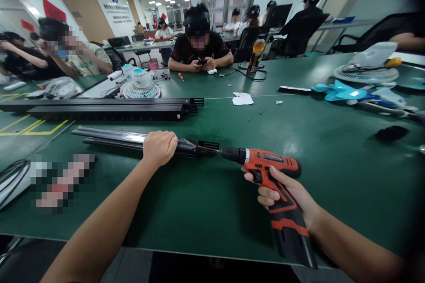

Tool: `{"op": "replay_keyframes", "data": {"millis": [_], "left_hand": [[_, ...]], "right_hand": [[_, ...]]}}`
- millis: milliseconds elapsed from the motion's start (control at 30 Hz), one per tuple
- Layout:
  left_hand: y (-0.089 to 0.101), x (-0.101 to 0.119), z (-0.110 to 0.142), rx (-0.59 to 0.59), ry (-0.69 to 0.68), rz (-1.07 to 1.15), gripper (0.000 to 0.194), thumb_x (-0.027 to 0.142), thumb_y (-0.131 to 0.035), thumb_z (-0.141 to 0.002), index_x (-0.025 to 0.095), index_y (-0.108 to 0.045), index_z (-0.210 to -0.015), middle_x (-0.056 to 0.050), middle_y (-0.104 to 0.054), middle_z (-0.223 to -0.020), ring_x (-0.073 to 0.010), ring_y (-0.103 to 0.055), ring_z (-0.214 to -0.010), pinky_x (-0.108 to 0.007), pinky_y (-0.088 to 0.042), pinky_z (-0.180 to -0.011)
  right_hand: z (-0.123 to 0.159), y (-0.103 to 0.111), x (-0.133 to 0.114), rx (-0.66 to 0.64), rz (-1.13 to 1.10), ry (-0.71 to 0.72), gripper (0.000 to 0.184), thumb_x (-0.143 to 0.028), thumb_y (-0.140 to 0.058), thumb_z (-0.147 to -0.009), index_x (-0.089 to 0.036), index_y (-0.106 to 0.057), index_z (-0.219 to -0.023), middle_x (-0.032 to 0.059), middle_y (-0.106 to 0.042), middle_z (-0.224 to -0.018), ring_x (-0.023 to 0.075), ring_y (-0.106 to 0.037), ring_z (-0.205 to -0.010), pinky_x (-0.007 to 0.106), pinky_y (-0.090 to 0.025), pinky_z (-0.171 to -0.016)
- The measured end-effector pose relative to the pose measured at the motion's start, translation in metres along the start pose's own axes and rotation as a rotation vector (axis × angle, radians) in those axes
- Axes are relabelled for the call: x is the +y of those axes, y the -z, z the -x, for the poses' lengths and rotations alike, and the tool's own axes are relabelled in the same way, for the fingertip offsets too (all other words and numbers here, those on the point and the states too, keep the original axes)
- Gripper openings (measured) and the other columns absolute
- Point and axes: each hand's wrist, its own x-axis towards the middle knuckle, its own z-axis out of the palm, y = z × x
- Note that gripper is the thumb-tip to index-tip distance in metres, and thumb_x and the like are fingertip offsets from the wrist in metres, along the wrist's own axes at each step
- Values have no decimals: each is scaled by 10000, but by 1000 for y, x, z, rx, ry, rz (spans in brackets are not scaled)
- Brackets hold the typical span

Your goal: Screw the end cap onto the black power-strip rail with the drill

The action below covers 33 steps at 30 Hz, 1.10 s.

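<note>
Gripping orange-black drill (262, 158) in right hand (295, 192), right of centre in frame, with fingers (268, 194) wrapped round its handle (283, 205). Holding dark metal profile (113, 136) down on green bench (206, 212), left of centre, with left hand (160, 147) curled over its top. Pointing bit (214, 150) leftward along profile's right end, mid-frame; can't tell about contact. Also on bench: black bars (109, 112) at mid-left, white fan housing (141, 82) upper left, turquoise blades (341, 92) upper right.
</note>
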Motion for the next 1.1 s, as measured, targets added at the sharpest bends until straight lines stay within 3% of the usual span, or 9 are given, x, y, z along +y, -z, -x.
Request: {"op": "replay_keyframes", "data": {"millis": [500,800,1100], "left_hand": [[0,1,0,-4,0,3,441,344,-352,-1021,210,-719,-816,-73,-732,-761,-250,-635,-726,-403,-365,-708],[-2,-1,0,4,-10,-1,435,348,-359,-1024,209,-720,-827,-69,-740,-775,-253,-643,-735,-410,-368,-709],[-1,0,0,16,-2,-3,449,360,-351,-1019,213,-725,-819,-77,-742,-761,-261,-646,-729,-416,-380,-704]], "right_hand": [[1,-5,-3,56,29,-17,556,-472,-864,-816,-44,-770,-1159,-16,-563,-529,110,-558,-533,183,-442,-516],[-1,-2,-2,113,89,10,501,-512,-849,-814,-51,-799,-1003,-1,-576,-524,102,-540,-507,190,-455,-514],[-2,0,-1,124,108,24,472,-504,-793,-857,-63,-789,-1026,16,-593,-538,111,-532,-504,206,-458,-507]]}}
